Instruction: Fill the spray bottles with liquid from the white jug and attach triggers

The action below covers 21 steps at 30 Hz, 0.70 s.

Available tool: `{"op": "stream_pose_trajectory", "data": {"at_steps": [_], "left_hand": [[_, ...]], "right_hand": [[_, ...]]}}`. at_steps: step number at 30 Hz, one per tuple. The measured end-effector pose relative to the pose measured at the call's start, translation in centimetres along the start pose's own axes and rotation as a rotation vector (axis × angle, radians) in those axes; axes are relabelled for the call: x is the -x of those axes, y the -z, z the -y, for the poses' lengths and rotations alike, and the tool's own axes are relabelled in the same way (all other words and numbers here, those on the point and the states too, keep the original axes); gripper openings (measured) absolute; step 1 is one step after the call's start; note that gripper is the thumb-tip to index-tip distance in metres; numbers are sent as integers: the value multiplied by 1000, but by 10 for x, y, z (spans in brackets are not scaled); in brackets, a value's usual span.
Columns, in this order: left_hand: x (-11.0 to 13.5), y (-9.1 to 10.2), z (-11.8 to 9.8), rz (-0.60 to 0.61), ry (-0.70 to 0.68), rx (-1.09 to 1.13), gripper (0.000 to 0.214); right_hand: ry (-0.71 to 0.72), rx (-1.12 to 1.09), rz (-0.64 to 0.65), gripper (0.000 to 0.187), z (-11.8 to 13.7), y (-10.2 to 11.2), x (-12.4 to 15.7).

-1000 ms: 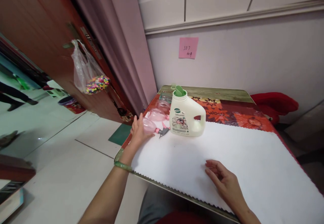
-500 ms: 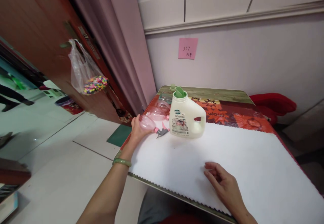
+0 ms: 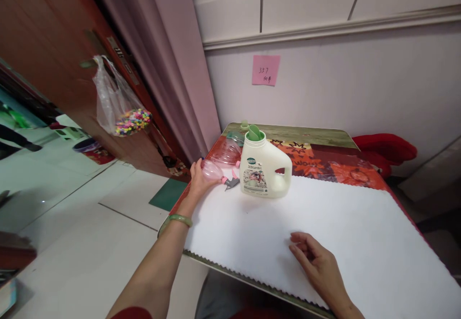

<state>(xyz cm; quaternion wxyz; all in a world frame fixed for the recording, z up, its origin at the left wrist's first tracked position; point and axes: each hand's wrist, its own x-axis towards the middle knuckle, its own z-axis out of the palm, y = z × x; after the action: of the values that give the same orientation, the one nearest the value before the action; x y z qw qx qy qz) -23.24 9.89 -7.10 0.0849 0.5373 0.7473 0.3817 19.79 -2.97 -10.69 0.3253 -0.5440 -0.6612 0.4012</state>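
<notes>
My left hand is wrapped round a clear pink spray bottle at the table's left edge, lifting it slightly, its pink and grey trigger head pointing right. A second pink bottle lies just behind it. A cream detergent jug with a green cap stands upright right of the bottles. My right hand rests on the white cloth near the front edge, fingers loosely curled and apart, holding nothing.
The table stands against a wall with a pink note. A red-orange patterned cover lies behind the cloth. A plastic bag of coloured beads hangs from a door handle at left. A red cushion sits at right.
My left hand has closed round the near pink spray bottle and raised it a little off the cloth. My right hand has stayed in place.
</notes>
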Motion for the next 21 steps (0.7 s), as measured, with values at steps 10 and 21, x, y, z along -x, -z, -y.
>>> {"op": "stream_pose_trajectory", "data": {"at_steps": [10, 21], "left_hand": [[-2, -6, -7, -32, 30, 9, 130], [-11, -20, -9, -75, -11, 1, 133]], "right_hand": [[-3, 10, -18, 42, 0, 0, -1], [14, 16, -31, 40, 3, 0, -1]]}}
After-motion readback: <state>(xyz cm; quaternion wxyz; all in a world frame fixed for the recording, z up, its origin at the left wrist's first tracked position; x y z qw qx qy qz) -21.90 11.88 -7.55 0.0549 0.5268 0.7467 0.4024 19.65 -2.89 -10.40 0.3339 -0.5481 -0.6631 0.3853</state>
